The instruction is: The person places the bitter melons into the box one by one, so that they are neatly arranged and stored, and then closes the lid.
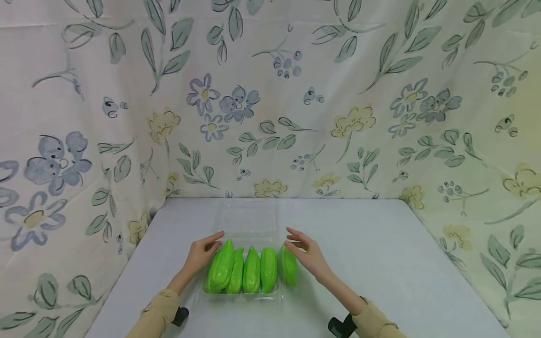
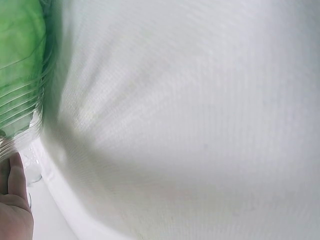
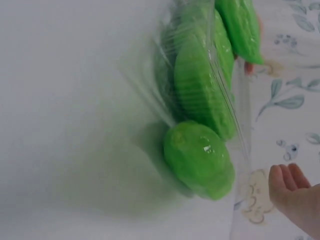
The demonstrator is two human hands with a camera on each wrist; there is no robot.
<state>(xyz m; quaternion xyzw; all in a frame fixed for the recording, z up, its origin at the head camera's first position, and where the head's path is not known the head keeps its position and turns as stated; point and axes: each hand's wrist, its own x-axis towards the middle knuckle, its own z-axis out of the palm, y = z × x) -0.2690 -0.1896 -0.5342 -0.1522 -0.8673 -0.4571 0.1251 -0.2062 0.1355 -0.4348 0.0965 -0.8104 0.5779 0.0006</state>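
Observation:
A clear plastic clamshell box [image 1: 274, 296] lies on the table with its lid [image 1: 248, 220] folded back. Inside it are several glossy green gourd-like vegetables [image 1: 251, 272], a few piled up at the left. One more loose green gourd [image 1: 289, 266] lies just outside the box's right side. My left hand [image 1: 202, 253] is at the box's left side; in the left wrist view its fairly straight fingers [image 2: 16, 175] meet the ribbed wall. Over the loose gourd hovers my right hand [image 1: 308, 253], fingers relaxed and holding nothing; the right wrist view shows a gap between them.
The white table [image 1: 359, 244] reaches to a flower-patterned cloth [image 1: 270, 117] hung behind and at both sides. Dark wrist cameras [image 1: 342, 326] are strapped to both forearms, below tan sleeves.

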